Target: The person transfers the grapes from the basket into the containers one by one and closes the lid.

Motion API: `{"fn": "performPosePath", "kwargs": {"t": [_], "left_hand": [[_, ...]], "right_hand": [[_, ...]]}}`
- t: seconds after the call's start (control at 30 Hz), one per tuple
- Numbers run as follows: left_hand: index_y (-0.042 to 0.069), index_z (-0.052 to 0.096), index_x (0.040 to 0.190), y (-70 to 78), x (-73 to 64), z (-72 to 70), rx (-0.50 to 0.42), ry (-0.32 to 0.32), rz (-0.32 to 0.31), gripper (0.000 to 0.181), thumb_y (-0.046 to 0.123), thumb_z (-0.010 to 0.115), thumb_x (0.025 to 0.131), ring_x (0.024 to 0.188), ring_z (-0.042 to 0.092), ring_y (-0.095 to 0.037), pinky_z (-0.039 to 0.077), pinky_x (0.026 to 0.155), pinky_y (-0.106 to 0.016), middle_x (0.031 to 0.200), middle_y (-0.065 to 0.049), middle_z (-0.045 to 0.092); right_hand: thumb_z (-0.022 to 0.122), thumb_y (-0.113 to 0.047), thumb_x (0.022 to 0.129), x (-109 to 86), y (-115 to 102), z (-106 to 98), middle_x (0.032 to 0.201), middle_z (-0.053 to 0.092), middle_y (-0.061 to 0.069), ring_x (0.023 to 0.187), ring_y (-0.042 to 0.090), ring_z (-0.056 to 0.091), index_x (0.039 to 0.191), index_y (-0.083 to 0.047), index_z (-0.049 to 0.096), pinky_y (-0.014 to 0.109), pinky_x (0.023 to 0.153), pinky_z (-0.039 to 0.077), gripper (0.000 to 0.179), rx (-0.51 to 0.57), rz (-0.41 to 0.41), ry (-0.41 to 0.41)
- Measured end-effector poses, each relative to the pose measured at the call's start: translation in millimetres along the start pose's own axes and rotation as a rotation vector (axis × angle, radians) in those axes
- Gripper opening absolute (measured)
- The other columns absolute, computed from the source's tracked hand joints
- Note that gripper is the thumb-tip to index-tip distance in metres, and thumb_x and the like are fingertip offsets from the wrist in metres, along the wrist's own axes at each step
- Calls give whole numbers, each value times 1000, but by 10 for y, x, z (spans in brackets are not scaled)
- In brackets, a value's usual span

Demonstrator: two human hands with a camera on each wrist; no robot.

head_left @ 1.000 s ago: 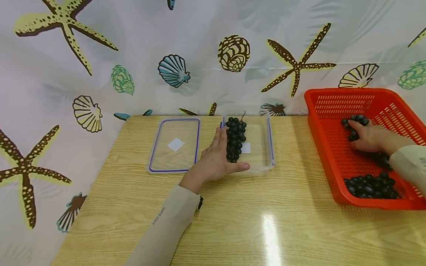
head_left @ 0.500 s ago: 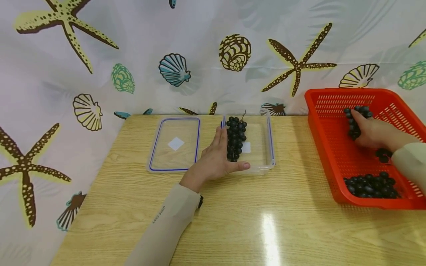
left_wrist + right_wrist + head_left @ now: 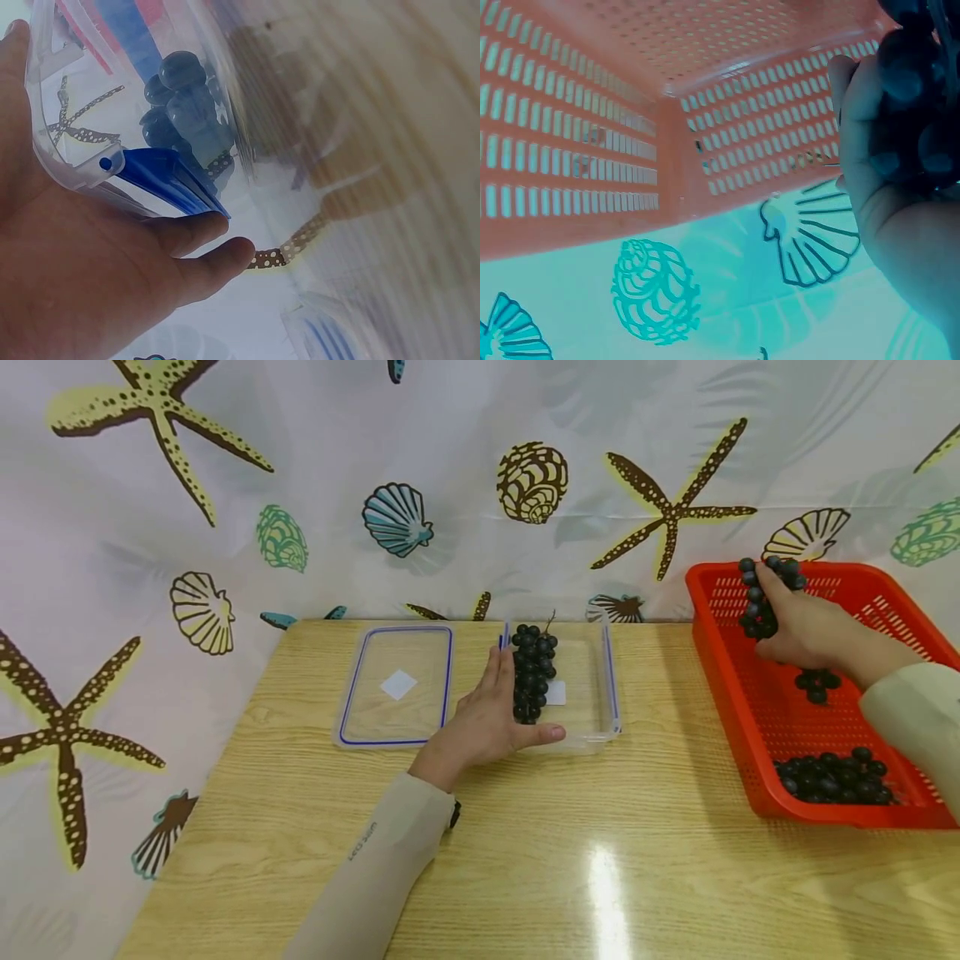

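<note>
1. held grape bunch (image 3: 757, 620): dark; held over the far left corner of the red basket (image 3: 738, 727).
2. right hand (image 3: 813, 631): curled round the held grape bunch, which is gripped from its right side.
3. small cluster (image 3: 817, 683): seen just below the right hand; whether it is joined to the held grape bunch cannot be told.
4. pile of grapes (image 3: 836, 779): laid along the basket's near edge.
5. clear container (image 3: 588, 693): set near the table's far edge, well left of the basket; blue trim seen on its sides.
6. boxed grape bunch (image 3: 532, 668): laid lengthwise along the container's left wall, stem pointed to the far edge.
7. left hand (image 3: 487, 722): fingers straight, rested against the container's left wall; thumb stretched along its near edge.
8. lid (image 3: 396, 714): blue-lined, laid flat near the far left corner of the table (image 3: 525, 843).
9. cloth (image 3: 450, 427): starfish and shells printed, hung behind.
</note>
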State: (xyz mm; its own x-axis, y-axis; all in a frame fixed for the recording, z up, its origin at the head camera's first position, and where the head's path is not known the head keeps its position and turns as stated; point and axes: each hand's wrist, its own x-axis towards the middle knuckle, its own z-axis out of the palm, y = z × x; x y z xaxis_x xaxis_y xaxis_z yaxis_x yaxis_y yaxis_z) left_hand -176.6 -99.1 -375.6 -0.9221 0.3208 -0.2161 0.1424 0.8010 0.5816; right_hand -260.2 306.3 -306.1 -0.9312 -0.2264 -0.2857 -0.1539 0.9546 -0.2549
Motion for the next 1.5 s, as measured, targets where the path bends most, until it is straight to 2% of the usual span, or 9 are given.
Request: {"fn": "performPosePath", "kwargs": {"t": [0.13,0.27,0.47,0.63,0.87,1.1,1.33,1.5], "left_hand": [[13,-16,160,-6,8,8,-3,1,10,129,69,70,83,151,11,-36,18,116,-59,164,-4,-24],[13,-16,160,-1,9,4,1,-1,11,129,70,70,83,151,11,-36,18,116,-60,164,-4,-24],[14,-17,160,6,3,-1,3,0,-4,129,70,70,83,152,12,-35,20,115,-61,164,-4,-24],[13,-15,161,1,1,12,-5,7,-3,129,68,71,83,151,14,-36,23,114,-61,166,-7,-21],[14,-15,161,6,-5,5,-6,4,-4,129,69,71,82,151,14,-37,22,114,-61,165,-5,-22],[14,-16,160,23,-12,-15,-4,-2,-14,130,70,71,81,151,12,-36,21,115,-60,164,-3,-25],[14,-15,161,19,-2,-2,-7,6,-13,130,68,72,82,149,17,-42,25,113,-61,166,-7,-20],[13,-15,161,17,2,0,8,9,-7,129,69,71,82,150,17,-40,26,113,-60,167,-9,-19]], "right_hand": [[68,-22,92,-11,-88,-70,99,65,33,66,31,58,157,-13,-26,49,62,47,114,12,-7,11],[66,-24,93,-43,-209,-124,79,63,20,56,28,51,156,-20,-29,43,53,40,113,49,-2,18],[63,-24,92,-78,-488,-197,81,61,19,54,28,48,156,-25,-28,41,52,38,112,101,-29,41],[61,-21,89,-72,-726,-201,73,55,14,55,27,46,158,-25,-24,40,52,37,109,97,-70,74],[64,-22,91,-59,-1031,-174,83,59,17,62,29,51,159,-27,-21,41,57,41,109,126,-113,88],[62,-21,91,-85,-1349,-201,79,61,15,64,30,54,159,-30,-21,42,61,45,107,187,-142,109],[60,-23,92,-100,-1647,-187,74,58,14,57,28,50,157,-37,-22,41,56,43,105,257,-162,120],[62,-24,93,-86,-1828,-91,69,56,11,50,23,45,156,-38,-23,38,52,42,106,284,-163,114]]}}
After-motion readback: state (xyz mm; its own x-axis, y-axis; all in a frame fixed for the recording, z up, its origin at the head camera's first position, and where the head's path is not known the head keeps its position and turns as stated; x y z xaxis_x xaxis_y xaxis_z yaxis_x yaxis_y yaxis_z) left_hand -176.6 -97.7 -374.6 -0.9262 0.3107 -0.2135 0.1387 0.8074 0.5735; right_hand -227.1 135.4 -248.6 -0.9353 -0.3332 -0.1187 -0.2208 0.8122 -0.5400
